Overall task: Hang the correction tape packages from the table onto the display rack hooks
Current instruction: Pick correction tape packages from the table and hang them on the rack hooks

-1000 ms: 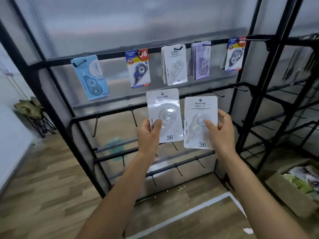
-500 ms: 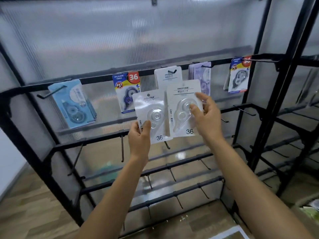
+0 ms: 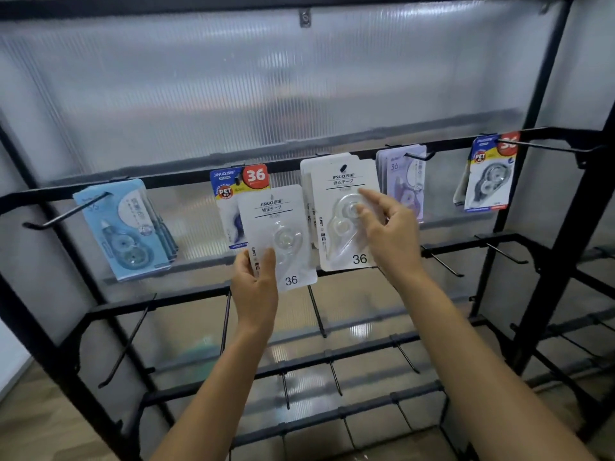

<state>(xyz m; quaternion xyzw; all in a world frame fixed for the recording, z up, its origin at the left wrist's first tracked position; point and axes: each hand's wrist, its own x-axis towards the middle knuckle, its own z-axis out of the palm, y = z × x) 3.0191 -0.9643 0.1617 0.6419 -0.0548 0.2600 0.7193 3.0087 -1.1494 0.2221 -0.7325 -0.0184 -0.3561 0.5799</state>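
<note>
A black rack (image 3: 332, 163) stands against a ribbed, frosted panel (image 3: 266, 88), with rows of bare hooks on its lower bars. Along the top bar, from the left: a long hook (image 3: 66, 212) juts forward with a stack of blue packs (image 3: 128, 229) hanging behind it. Next comes a pack with a red 36 badge (image 3: 256, 175), mostly hidden by the white pack in front of it.

That white pack (image 3: 278, 234) is in the left hand (image 3: 254, 287), which is raised with the forearm coming up from below. The thumb lies across the front lower corner and the other fingers are curled behind, so the pack is pinched upright, free of any hook.

Just to the right, a second white pack (image 3: 346, 211) sits at the front of a white stack on the middle hook, its hole at the hook tip. The right hand (image 3: 392, 234) is against its front, fingers (image 3: 367, 196) spread loosely over the clear blister; whether the thumb grips the edge behind, I cannot tell.

Further right hangs a lilac stack (image 3: 404, 181), partly behind that hand, then another bare hook, and a blue-topped pack (image 3: 489, 176) near the rack's upright post.
</note>
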